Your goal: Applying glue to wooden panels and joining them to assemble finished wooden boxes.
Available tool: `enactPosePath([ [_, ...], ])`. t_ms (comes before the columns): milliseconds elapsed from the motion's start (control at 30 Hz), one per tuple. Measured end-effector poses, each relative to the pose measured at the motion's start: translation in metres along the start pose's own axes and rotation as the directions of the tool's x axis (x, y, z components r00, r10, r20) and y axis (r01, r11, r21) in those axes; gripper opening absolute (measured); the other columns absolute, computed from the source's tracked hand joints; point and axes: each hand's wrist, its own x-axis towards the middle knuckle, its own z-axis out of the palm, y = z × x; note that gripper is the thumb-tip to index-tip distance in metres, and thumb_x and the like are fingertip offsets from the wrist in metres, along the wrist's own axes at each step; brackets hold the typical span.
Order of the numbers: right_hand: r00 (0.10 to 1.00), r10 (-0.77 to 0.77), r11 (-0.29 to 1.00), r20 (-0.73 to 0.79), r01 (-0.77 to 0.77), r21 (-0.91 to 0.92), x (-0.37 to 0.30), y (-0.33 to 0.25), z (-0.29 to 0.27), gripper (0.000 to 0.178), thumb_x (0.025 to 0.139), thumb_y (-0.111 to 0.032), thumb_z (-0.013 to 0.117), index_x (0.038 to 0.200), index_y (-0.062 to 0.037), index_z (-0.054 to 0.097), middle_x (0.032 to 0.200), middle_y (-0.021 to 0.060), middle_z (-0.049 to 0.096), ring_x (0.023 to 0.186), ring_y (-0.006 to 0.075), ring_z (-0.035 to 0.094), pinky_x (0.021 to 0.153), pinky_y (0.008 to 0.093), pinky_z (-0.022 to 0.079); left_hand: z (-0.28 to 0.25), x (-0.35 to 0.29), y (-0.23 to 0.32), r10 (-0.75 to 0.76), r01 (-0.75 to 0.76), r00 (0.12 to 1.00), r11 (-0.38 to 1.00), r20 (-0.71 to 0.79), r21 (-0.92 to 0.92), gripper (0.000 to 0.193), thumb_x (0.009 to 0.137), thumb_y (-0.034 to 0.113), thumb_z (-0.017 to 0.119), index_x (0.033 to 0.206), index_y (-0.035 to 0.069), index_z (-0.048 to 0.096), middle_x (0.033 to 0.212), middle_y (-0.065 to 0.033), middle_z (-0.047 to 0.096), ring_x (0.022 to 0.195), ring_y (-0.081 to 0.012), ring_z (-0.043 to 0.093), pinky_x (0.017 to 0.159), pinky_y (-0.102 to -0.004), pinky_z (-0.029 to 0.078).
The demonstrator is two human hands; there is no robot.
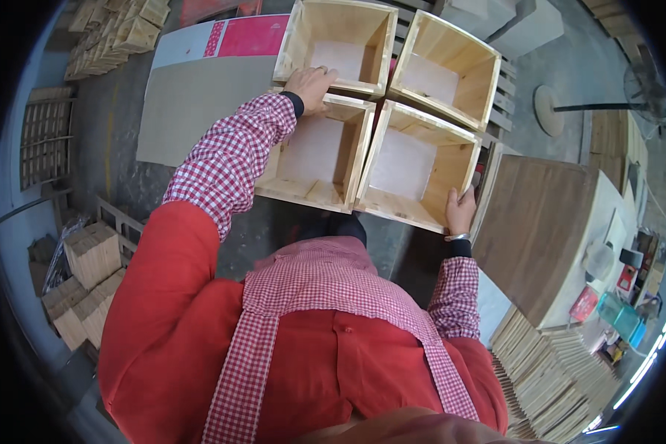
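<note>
Open-topped wooden boxes stand close together in two rows in front of me. My left hand is closed over the rims where the far-left box and the near-left box meet. Its fingers point to the right, and its grip partly hides those edges. At the near-right box, my right hand grips the outer right corner, thumb at the rim and fingers around the outside. The far-right box is touched by neither hand. Pale bottoms show inside the boxes.
A slatted pallet shows beside the boxes. Left of them lies a flat cardboard sheet. A brown-topped table stands close on the right, with stacked wooden boards below it. A standing fan is at the far right.
</note>
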Motion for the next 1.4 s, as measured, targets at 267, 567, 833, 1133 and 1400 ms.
enactPosePath([
  [267,0.718,-0.695,0.679,-0.041,0.636,-0.366,0.042,-0.091,-0.020,0.082,0.070,-0.022,0.078,0.135,0.0032,0.034,0.136,0.0247,0.040,0.128,0.0391,0.036,0.106,0.0428,0.032,0.011,-0.001,-0.018,0.015,-0.012,1.000,0.976,0.013,-0.219,0.039,0.062,0.040,0.076,0.085,0.012,0.063,0.087,-0.0137,0.065,0.085,-0.0350,0.062,0.074,-0.0450,0.049],
  [567,0.679,-0.566,0.401,0.468,0.722,-0.564,0.144,-0.125,0.014,0.065,0.062,-0.032,0.081,0.112,-0.0065,0.049,0.093,0.0193,0.064,0.085,0.0390,0.062,0.072,0.0482,0.050,0.031,-0.040,-0.029,-0.129,0.121,0.990,0.985,-0.056,-0.120,0.022,0.064,0.025,0.070,0.083,0.015,0.068,0.078,-0.0099,0.067,0.080,-0.0302,0.066,0.071,-0.0440,0.052],
  [833,0.746,-0.454,0.462,0.487,0.665,-0.587,0.129,-0.137,0.015,0.046,0.063,-0.033,0.079,0.094,-0.0067,0.059,0.074,0.0143,0.067,0.073,0.0360,0.066,0.065,0.0479,0.052,0.062,-0.270,-0.132,-0.647,0.530,0.759,0.684,-0.081,-0.501,0.028,0.067,0.028,0.074,0.089,0.010,0.067,0.081,-0.0149,0.066,0.078,-0.0331,0.065,0.072,-0.0437,0.051],
  [1133,0.779,-0.359,0.247,0.515,0.611,-0.752,0.024,-0.194,0.077,0.041,0.065,-0.041,0.073,0.082,-0.0044,0.067,0.078,0.0199,0.067,0.076,0.0381,0.065,0.069,0.0481,0.052,0.135,-0.559,-0.222,-0.993,0.718,0.015,-0.073,0.120,-0.692,0.039,0.062,0.031,0.077,0.090,0.006,0.068,0.079,-0.0195,0.066,0.073,-0.0323,0.065,0.066,-0.0408,0.051],
  [1400,0.778,-0.373,0.208,0.506,0.602,-0.771,-0.061,-0.292,0.162,0.041,0.067,-0.042,0.072,0.073,-0.0014,0.068,0.072,0.0200,0.066,0.069,0.0344,0.066,0.066,0.0471,0.052,0.165,-0.757,-0.267,-0.923,0.796,-0.354,-0.383,0.152,-0.468,0.050,0.069,0.052,0.066,0.086,0.005,0.070,0.082,-0.0213,0.066,0.081,-0.0376,0.065,0.073,-0.0461,0.052],
])
